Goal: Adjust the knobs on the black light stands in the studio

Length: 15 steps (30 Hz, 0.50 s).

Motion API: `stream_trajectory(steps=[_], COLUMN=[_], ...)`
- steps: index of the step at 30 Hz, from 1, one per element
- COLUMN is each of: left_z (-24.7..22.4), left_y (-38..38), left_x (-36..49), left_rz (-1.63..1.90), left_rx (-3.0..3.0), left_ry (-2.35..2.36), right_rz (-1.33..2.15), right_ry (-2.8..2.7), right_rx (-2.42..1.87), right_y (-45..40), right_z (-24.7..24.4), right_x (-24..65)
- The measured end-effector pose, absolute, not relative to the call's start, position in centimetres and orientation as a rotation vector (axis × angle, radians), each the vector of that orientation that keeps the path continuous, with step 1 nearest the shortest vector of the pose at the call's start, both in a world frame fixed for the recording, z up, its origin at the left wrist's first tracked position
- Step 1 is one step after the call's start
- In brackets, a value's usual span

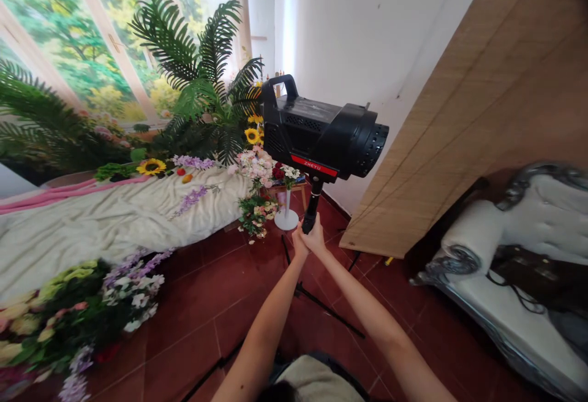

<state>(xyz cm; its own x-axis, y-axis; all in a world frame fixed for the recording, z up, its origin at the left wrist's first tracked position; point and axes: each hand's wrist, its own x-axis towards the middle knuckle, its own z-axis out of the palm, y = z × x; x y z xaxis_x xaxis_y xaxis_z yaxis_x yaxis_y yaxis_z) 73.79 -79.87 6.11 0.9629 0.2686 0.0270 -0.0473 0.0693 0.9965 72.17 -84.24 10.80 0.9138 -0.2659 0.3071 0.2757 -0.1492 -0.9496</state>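
Observation:
A black studio light (316,132) with a top handle and a red label sits on a black light stand (316,197) in the middle of the view. Just below the lamp, both hands are closed around the stand's upper pole. My left hand (300,239) is on the left side, close against my right hand (315,236) on the right. The fingers partly cover each other and the pole. Lower down, the stand's dark legs (331,310) spread over the floor.
A cream cloth-covered surface (138,206) with flowers lies left, and a bouquet (82,304) stands in front of it. Palm leaves (202,53) rise behind. To the right are a bamboo blind (427,102) and a white tufted sofa (542,218) with a dark bag (537,279). Red tiles (206,316) cover the floor.

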Motion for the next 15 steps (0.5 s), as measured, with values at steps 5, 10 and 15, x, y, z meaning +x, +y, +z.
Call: stream_trajectory(steps=[5,10,15], left_z=[6.4,6.5,6.5], left_y=[-79.7,-79.9,-80.1], left_x=[73.4,73.1,73.0], left_rz=[0.289,0.297,0.307], left_rx=[1.624,1.681,1.700], left_ry=[0.068,0.045,0.101], right_rz=[-0.409,-0.526,-0.715], right_ry=[-0.105,-0.168,-0.316], right_rx=[-1.605,-1.644,-1.604], right_y=[-84.9,-85.0,-85.1], right_z=[12.9,16.9,21.4], right_x=[72.8,73.5,75.3])
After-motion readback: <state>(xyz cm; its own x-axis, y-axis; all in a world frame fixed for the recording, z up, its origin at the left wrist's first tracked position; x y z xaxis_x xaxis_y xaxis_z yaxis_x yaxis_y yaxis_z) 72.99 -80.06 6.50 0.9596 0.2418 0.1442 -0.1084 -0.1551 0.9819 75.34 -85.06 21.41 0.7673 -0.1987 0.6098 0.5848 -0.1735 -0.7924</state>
